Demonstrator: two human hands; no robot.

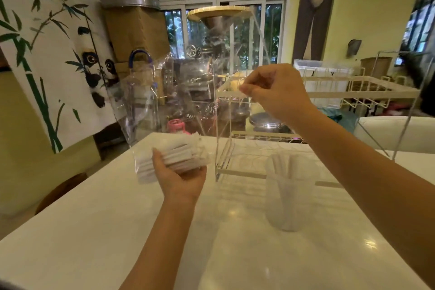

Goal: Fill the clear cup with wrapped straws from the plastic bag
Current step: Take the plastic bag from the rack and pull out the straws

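White wrapped straws (175, 158) bundled inside left hand (182, 179) fingers (158, 159) above table (94, 242).

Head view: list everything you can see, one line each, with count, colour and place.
clear cup: one, clear, on the table right of centre, some white straws already inside.
bundle of wrapped straws: one, white, held above the table's left part.
plastic bag: one, transparent, held up behind the bundle.
wire rack: one, white, at the table's far edge behind the cup.
table: one, white, glossy, across the foreground.
panda banner: one, white with green bamboo, on the left wall.
left hand: one, gripping the bundle.
right hand: one, raised, pinching something thin and clear, apparently the bag.
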